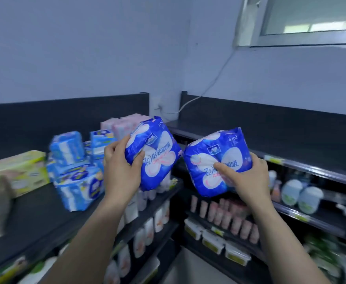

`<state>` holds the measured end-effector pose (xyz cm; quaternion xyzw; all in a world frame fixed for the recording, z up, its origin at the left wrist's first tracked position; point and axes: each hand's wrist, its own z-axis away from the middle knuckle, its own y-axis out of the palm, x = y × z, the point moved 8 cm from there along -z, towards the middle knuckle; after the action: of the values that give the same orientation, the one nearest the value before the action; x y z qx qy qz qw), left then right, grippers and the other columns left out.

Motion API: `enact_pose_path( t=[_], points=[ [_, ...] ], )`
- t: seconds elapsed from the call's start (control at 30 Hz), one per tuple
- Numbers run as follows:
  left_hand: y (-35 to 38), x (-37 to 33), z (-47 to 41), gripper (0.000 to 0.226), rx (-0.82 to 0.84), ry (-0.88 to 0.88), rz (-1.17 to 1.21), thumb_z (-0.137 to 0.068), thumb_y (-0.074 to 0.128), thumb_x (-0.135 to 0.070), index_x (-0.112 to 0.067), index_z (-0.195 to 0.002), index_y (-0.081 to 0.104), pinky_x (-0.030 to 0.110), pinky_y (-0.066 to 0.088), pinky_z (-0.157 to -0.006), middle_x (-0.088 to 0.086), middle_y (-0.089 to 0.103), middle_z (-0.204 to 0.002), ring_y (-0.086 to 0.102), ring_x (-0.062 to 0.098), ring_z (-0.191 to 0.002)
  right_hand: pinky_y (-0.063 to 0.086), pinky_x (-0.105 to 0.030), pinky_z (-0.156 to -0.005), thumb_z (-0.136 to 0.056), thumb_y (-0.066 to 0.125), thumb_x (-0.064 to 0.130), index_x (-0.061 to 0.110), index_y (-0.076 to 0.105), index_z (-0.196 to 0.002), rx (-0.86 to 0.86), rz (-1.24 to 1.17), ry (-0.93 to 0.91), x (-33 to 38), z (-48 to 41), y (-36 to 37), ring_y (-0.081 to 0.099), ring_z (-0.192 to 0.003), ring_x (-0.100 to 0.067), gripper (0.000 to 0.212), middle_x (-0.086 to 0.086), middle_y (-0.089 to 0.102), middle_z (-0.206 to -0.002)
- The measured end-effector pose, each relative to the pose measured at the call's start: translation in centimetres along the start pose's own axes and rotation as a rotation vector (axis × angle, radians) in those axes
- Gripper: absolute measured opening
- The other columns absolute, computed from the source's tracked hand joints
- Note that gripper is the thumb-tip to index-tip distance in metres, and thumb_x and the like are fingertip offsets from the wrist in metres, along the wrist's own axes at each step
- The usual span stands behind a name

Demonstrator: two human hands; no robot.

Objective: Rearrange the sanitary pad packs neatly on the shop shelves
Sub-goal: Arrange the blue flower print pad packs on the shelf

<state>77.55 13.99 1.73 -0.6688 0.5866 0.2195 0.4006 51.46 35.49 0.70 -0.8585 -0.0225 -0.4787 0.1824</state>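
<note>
Your left hand (120,167) is closed on a blue pack (153,154), thumb across its front and fingers wrapped behind its left edge. Your right hand (248,177) is closed on a second blue pack (217,160), thumb pressed on the front and fingers under its lower right side. Both packs are up in the air in front of the shelf corner, tilted, side by side and nearly touching, resting on no shelf.

To the left of your left hand, the top shelf (34,206) carries a loose heap of light blue packs (78,171), some upright, some leaning or lying. Behind them, near the corner, stand pink packs (123,125). At the far left edge sit yellow-green boxes (20,171), blurred.

On the right-hand unit, the top shelf (250,140) is bare where it shows. Below it stand white tubs (301,195), and lower down a row of pink tubes (229,218). A white cable (215,78) runs down the wall from the window (311,17) to the corner
</note>
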Motion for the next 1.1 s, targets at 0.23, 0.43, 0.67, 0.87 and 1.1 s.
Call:
enact_pose_path(
  t=[0.23,0.43,0.67,0.87,1.1],
  points=[
    [13.3,-2.5,0.0,0.051,0.138,-0.012,0.06,-0.091,0.063,-0.028,-0.026,-0.139,0.047,0.025,0.032,-0.093,0.002,0.04,-0.135,0.047,0.021,-0.122,0.04,-0.025,-0.078,-0.055,0.089,0.049,0.027,0.06,-0.111,-0.084,0.109,0.063,-6.5,-5.5,-6.9,0.049,-0.083,0.003,0.066,0.002,0.047,-0.116],
    [21.7,-2.6,-2.6,0.052,0.208,-0.01,0.089,-0.09,0.064,-0.025,-0.022,-0.139,0.048,0.025,0.031,-0.097,0.004,0.04,-0.136,0.045,0.022,-0.125,0.039,-0.022,-0.078,-0.056,0.089,0.047,0.027,0.06,-0.111,-0.133,0.117,0.109,-10.8,-10.1,-7.3,0.048,-0.084,0.004,0.066,0.002,0.047,-0.117],
    [30.2,-0.8,-8.7,0.051,0.252,0.016,0.097,-0.09,0.064,-0.024,-0.019,-0.138,0.048,0.023,0.028,-0.094,0.006,0.043,-0.135,0.045,0.021,-0.122,0.056,-0.039,-0.085,-0.046,0.087,0.061,0.031,0.059,-0.11,-0.17,0.107,0.143,-15.1,-17.5,-3.6,0.06,-0.095,-0.007,0.076,0.007,0.052,-0.115],
    [37.2,1.3,-16.8,0.051,0.292,0.023,0.108,-0.09,0.064,-0.025,-0.019,-0.138,0.048,0.034,0.036,-0.099,0.006,0.041,-0.135,0.047,0.027,-0.121,0.054,-0.026,-0.065,-0.044,0.088,0.058,0.026,0.061,-0.111,-0.205,0.102,0.162,-16.4,-25.1,0.3,0.062,-0.089,-0.007,0.079,0.004,0.052,-0.116],
    [45.1,3.9,-23.4,0.051,0.348,0.024,0.155,-0.09,0.065,-0.024,-0.02,-0.138,0.048,0.029,0.034,-0.093,0.005,0.04,-0.134,0.045,0.025,-0.123,0.041,-0.014,-0.066,-0.056,0.09,0.044,0.022,0.055,-0.119,-0.263,0.118,0.166,-18.2,-31.5,4.3,0.053,-0.084,0.003,0.074,0.005,0.044,-0.116]
  ],
)
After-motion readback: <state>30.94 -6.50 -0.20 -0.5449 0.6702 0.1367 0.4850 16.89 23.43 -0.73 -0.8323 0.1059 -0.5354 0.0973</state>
